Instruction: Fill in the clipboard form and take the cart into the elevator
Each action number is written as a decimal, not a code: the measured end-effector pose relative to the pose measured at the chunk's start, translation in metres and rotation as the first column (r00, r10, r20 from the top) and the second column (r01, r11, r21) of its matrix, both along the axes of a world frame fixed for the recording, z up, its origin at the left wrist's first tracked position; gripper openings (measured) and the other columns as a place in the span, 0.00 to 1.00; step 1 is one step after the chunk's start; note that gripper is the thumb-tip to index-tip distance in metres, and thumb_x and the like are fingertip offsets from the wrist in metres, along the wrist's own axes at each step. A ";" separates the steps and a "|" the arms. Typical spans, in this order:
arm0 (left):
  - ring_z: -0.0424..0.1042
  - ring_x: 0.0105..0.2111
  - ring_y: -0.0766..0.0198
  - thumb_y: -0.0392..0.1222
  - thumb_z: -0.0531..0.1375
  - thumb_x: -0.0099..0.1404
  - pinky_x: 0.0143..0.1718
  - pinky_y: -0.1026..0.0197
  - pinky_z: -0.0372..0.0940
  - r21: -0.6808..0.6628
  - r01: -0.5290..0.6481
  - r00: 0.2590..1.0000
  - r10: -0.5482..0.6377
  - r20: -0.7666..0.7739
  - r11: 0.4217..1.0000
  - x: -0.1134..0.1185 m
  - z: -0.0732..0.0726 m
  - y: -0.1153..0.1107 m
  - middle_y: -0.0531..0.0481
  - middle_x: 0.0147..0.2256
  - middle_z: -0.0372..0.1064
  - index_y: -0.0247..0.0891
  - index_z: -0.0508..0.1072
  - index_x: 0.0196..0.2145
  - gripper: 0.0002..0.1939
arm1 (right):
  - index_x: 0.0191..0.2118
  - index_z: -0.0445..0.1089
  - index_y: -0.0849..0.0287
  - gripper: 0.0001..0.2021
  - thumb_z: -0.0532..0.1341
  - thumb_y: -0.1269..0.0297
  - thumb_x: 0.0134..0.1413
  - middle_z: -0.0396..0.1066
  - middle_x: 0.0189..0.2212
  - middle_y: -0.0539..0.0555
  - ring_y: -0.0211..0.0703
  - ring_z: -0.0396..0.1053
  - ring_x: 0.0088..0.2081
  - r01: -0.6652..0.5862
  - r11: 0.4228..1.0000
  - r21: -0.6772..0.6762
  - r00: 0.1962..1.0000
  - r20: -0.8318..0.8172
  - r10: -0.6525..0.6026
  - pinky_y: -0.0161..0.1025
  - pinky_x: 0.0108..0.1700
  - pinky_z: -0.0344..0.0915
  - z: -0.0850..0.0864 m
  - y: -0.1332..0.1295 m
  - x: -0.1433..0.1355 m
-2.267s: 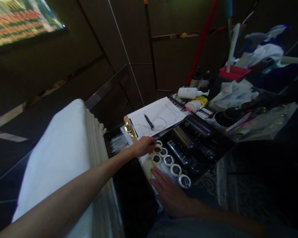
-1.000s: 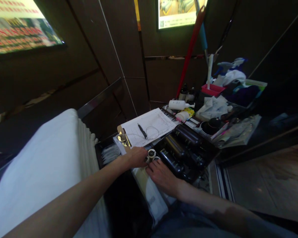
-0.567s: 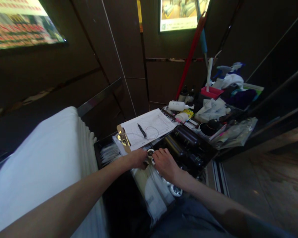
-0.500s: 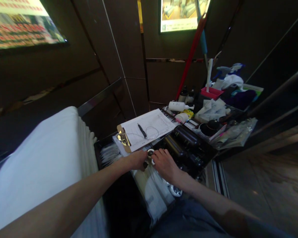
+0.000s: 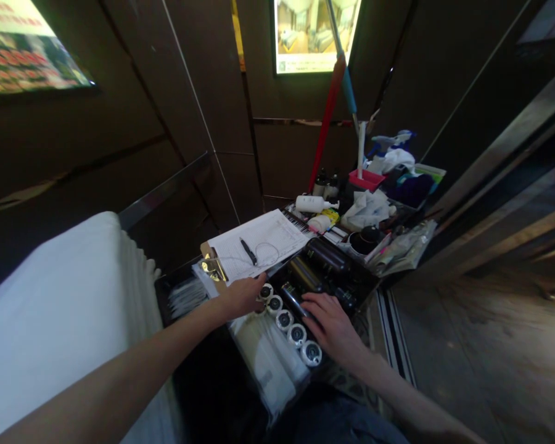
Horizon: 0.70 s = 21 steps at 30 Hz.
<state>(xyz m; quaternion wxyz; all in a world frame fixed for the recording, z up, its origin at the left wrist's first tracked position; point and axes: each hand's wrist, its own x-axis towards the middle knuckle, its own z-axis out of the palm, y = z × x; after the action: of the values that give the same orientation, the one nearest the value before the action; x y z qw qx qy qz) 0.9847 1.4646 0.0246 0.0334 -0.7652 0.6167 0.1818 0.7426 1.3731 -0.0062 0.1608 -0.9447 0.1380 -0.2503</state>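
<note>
Several round white packets with dark centres stand in a row along the cart's black tray. My left hand is at the far end of the row, its finger and thumb closed about the end packet; part of the grip is hidden. My right hand lies open beside the row, fingers stretched over a slim dark bottle. Larger dark bottles lie just beyond it. Behind my left hand, a clipboard carries a printed sheet with a black pen on it. Flat pale packets lie nearer me.
Folded white linen is stacked high at the left. A white pump bottle, a red bin and crumpled plastic crowd the cart's far end. A red pole leans near the dark wall panels.
My right hand has moved off the round packets to the right, fingers spreading over the slim bottle, and the row shows. My left hand stays at the far end. The view has shifted rightward.
</note>
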 end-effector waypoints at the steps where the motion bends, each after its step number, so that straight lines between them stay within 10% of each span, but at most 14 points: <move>1: 0.76 0.45 0.49 0.43 0.63 0.63 0.42 0.55 0.69 -0.028 0.045 0.999 -0.046 -0.020 0.999 -0.001 0.001 -0.001 0.39 0.44 0.75 0.34 0.65 0.55 0.24 | 0.48 0.70 0.60 0.09 0.59 0.72 0.63 0.70 0.50 0.57 0.46 0.66 0.50 0.012 1.000 0.016 1.000 0.029 -0.012 0.48 0.54 0.64 -0.001 0.001 -0.011; 5: 0.75 0.46 0.54 0.35 0.54 0.68 0.48 0.56 0.67 -0.092 0.228 0.961 -0.239 -0.140 0.969 -0.009 -0.006 0.000 0.42 0.46 0.74 0.37 0.71 0.51 0.15 | 0.49 0.69 0.57 0.11 0.58 0.73 0.63 0.71 0.50 0.55 0.44 0.67 0.50 0.046 0.997 0.066 0.997 0.067 -0.050 0.47 0.54 0.65 -0.002 0.009 -0.049; 13: 0.75 0.45 0.60 0.31 0.52 0.65 0.49 0.59 0.66 -0.104 0.151 0.960 -0.171 -0.221 0.983 -0.010 -0.015 -0.003 0.44 0.46 0.74 0.36 0.71 0.52 0.19 | 0.49 0.71 0.57 0.10 0.57 0.71 0.65 0.72 0.48 0.56 0.44 0.69 0.50 0.177 0.979 0.097 0.968 0.160 -0.191 0.46 0.53 0.67 -0.005 -0.014 -0.098; 17: 0.77 0.43 0.58 0.44 0.49 0.70 0.45 0.57 0.69 -0.125 -0.037 0.979 0.011 -0.203 0.991 0.010 -0.009 0.000 0.47 0.47 0.76 0.43 0.72 0.51 0.18 | 0.46 0.73 0.57 0.09 0.57 0.66 0.65 0.73 0.48 0.56 0.45 0.70 0.50 0.300 0.918 0.261 0.913 0.199 -0.355 0.49 0.55 0.66 -0.019 -0.077 -0.129; 21: 0.78 0.45 0.54 0.52 0.50 0.66 0.51 0.49 0.70 -0.297 -0.211 0.975 0.179 -0.130 0.931 0.051 -0.005 0.009 0.56 0.46 0.78 0.53 0.73 0.43 0.15 | 0.42 0.75 0.60 0.17 0.60 0.52 0.56 0.76 0.40 0.57 0.47 0.73 0.43 0.419 0.626 0.658 0.760 0.123 -0.638 0.48 0.50 0.68 -0.043 -0.195 -0.164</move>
<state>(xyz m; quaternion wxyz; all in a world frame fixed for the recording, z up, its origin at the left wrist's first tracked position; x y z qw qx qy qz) 1.0353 1.4736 0.0193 -0.1360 -0.8082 0.5594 0.1240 0.5784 1.1778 -0.0490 0.3868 -0.7001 0.4546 -0.3918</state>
